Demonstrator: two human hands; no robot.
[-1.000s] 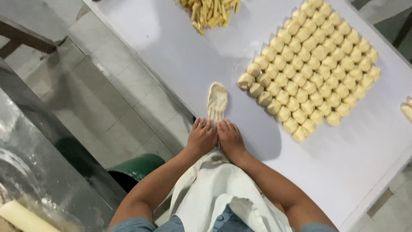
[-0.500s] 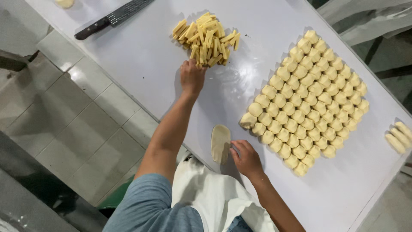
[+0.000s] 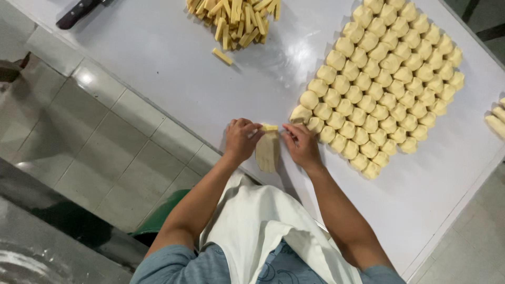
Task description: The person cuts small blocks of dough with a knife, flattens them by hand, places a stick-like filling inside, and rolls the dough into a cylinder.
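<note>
A big white desk [image 3: 158, 58] fills most of the view. On its right side sits a large block of pale dough balls [image 3: 381, 79], packed close in slanted rows. At the top lies a heap of yellow sticks [image 3: 236, 16], with one loose stick [image 3: 222, 56] just below the heap. A black-handled knife [image 3: 79, 11] lies at the top left. A few more dough pieces [image 3: 497, 120] sit at the far right edge.

Near the front edge of the desk lies a flat piece of dough [image 3: 268, 151], long and thin. It is between the two hands. A small yellow stick [image 3: 270, 127] rests on its far end.

The left hand [image 3: 241, 140] is just left of the dough, and its fingers are bent in, pinching that end of the dough by the stick. The right hand [image 3: 301, 143] is just right of it, fingers bent in too, touching the same end. The nearest dough balls are just beside the right hand.
</note>
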